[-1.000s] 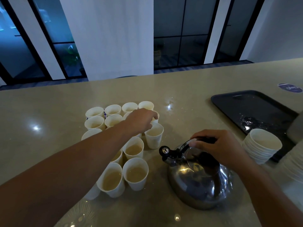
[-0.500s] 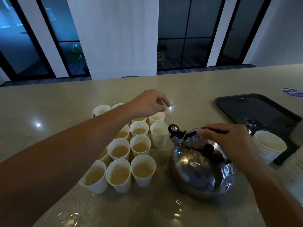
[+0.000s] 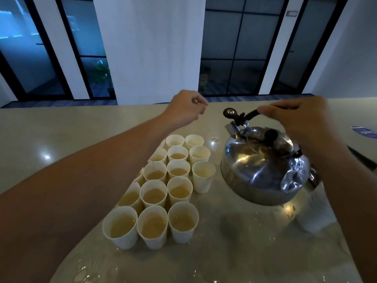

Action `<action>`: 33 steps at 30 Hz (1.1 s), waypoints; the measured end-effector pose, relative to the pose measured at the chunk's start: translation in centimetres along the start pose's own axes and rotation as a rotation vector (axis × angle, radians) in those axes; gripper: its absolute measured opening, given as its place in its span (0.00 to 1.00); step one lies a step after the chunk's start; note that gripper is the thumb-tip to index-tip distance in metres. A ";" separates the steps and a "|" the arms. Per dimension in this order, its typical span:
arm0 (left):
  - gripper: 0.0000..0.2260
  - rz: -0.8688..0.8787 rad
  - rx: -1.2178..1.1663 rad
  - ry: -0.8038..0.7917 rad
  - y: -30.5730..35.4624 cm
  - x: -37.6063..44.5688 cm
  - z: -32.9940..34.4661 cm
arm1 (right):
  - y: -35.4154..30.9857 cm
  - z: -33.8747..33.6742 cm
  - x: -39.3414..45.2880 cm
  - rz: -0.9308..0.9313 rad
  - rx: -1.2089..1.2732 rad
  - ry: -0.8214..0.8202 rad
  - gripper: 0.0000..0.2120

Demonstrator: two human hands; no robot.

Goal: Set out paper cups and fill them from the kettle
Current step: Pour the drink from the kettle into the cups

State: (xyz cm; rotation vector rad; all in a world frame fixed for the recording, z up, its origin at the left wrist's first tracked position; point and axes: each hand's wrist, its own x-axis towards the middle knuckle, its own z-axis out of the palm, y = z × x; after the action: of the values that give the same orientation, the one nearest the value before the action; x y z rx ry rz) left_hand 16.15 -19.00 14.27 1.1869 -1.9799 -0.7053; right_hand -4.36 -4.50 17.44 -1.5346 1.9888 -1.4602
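Several white paper cups (image 3: 179,188) stand packed in rows on the beige counter (image 3: 61,135); most hold pale liquid. One cup (image 3: 203,176) stands at the right edge of the cluster, nearest the kettle. The steel kettle (image 3: 263,170) hangs in the air right of the cups, lifted off the counter, its spout (image 3: 232,127) pointing left toward the cups. My right hand (image 3: 295,119) grips its black handle from above. My left hand (image 3: 185,108) hovers above the far end of the cups with fingers loosely curled and nothing in it.
Water is spilled on the counter (image 3: 91,268) near the front edge and under the kettle. A stack of white paper cups (image 3: 314,213) shows blurred below my right forearm. A dark tray edge (image 3: 365,158) and a blue sticker (image 3: 365,131) lie at the right.
My right hand has lifted the kettle off the counter. My left hand has let go of a cup and risen away from the cluster toward the far side.
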 end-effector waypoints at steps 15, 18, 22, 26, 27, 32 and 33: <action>0.17 0.181 0.187 -0.173 2.7 4.8 1.7 | 0.9 4.5 9.0 0.038 -0.081 -0.114 0.15; 0.16 0.150 0.197 -0.184 1.9 5.2 1.9 | 1.0 5.4 9.8 0.034 -0.078 -0.131 0.13; 0.17 0.133 0.212 -0.202 0.9 5.8 1.9 | 1.1 6.6 10.5 0.023 -0.084 -0.166 0.13; 0.18 0.118 0.241 -0.219 -0.1 6.2 2.1 | 1.1 7.6 11.0 0.018 -0.103 -0.219 0.13; 0.17 0.119 0.251 -0.223 -0.4 6.4 2.1 | 1.1 7.8 11.0 0.005 -0.110 -0.234 0.13; 0.15 0.104 0.239 -0.243 -1.1 6.4 1.9 | 1.3 8.9 11.6 -0.026 -0.159 -0.269 0.13; 0.16 0.101 0.240 -0.244 -1.1 6.3 1.9 | 1.3 9.1 11.8 -0.028 -0.169 -0.274 0.14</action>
State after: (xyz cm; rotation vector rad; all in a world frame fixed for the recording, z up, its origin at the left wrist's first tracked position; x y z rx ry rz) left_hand 13.15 -24.98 14.16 1.1719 -2.3644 -0.5960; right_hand -3.88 -19.37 16.36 -1.7308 1.9723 -1.0457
